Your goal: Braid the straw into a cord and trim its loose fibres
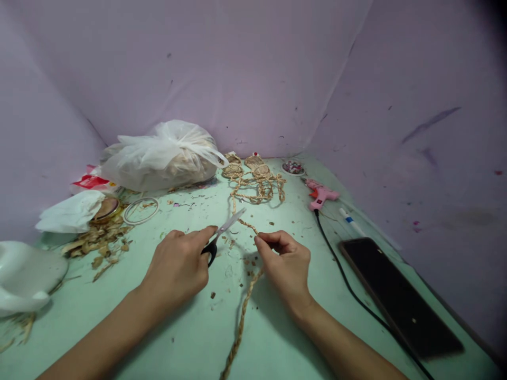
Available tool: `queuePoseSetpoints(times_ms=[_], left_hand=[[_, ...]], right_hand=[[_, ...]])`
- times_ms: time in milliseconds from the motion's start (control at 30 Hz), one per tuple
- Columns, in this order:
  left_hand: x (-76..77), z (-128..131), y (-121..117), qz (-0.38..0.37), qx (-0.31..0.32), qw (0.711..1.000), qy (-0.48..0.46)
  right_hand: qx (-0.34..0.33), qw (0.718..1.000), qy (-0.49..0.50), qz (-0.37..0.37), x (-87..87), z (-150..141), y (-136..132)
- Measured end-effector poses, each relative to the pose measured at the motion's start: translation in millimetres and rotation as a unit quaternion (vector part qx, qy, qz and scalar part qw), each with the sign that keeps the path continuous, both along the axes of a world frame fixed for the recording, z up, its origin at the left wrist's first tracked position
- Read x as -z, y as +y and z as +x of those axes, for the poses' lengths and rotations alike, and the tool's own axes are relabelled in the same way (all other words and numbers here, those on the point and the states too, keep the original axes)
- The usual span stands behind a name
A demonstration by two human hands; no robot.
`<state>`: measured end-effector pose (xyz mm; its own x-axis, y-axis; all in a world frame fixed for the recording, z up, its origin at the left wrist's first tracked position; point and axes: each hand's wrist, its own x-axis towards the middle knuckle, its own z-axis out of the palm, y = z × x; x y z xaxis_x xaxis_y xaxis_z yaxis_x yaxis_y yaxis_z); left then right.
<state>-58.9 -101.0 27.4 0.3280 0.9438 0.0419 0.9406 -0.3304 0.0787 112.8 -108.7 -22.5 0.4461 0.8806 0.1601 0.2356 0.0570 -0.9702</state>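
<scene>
Black-handled scissors (226, 226) are in my left hand (178, 264), their blades pointing away and to the right. Between the thumb and fingers of my right hand (285, 264) is a braided straw-coloured cord (242, 327). One length of it runs from the pinch toward the scissor tips; another hangs down toward the bottom edge of the view. Whether the blades touch the cord I cannot tell. Farther back lies a loose heap of the same cord (259, 192), beside small woven pieces (233, 170), one of them topped with a red bead.
A stuffed white plastic bag (166, 158) stands at the back left, near dried plant scraps (101, 235) and a white ring (140, 211). To the right are a pink glue gun (321, 194) with a black cable, a phone (400, 295), a marker (351, 221) and a bead dish (293, 168).
</scene>
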Motion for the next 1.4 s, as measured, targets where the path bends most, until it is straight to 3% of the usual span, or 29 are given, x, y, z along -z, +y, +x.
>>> queuePoseSetpoints(times_ms=[100,267,400,500,700,967,1167,1400], left_hand=[[3.9,0.4,0.2,-0.001,0.018,1.000,-0.018],[9.4,-1.5,5.1,-0.012,-0.036,0.997,-0.070],[10.9,-1.3,7.2,-0.044,-0.018,0.996,-0.075],[12.0,0.6,6.3,-0.051,-0.002,0.996,-0.070],[16.0,3.0,4.0,-0.037,0.023,0.998,-0.035],[20.0,6.4,1.4,-0.011,0.068,0.997,0.038],[14.5,-1.0,7.3,-0.002,-0.020,0.999,-0.040],[10.6,4.7,-3.6,0.023,0.109,0.994,-0.015]], right_hand=[[-0.022,0.996,0.078,-0.030,-1.4,0.8,1.7],[-0.131,0.955,0.249,-0.093,1.8,0.9,5.5],[-0.176,0.919,0.323,-0.138,4.2,-3.4,5.0],[-0.182,0.909,0.347,-0.144,4.0,-5.4,4.3],[-0.143,0.928,0.319,-0.130,1.1,-4.1,4.4],[-0.231,0.940,0.235,-0.089,-4.9,-6.0,-4.4],[-0.120,0.959,0.239,-0.094,0.2,-4.8,-0.5],[-0.063,0.983,0.154,-0.071,-9.0,-1.0,0.2]])
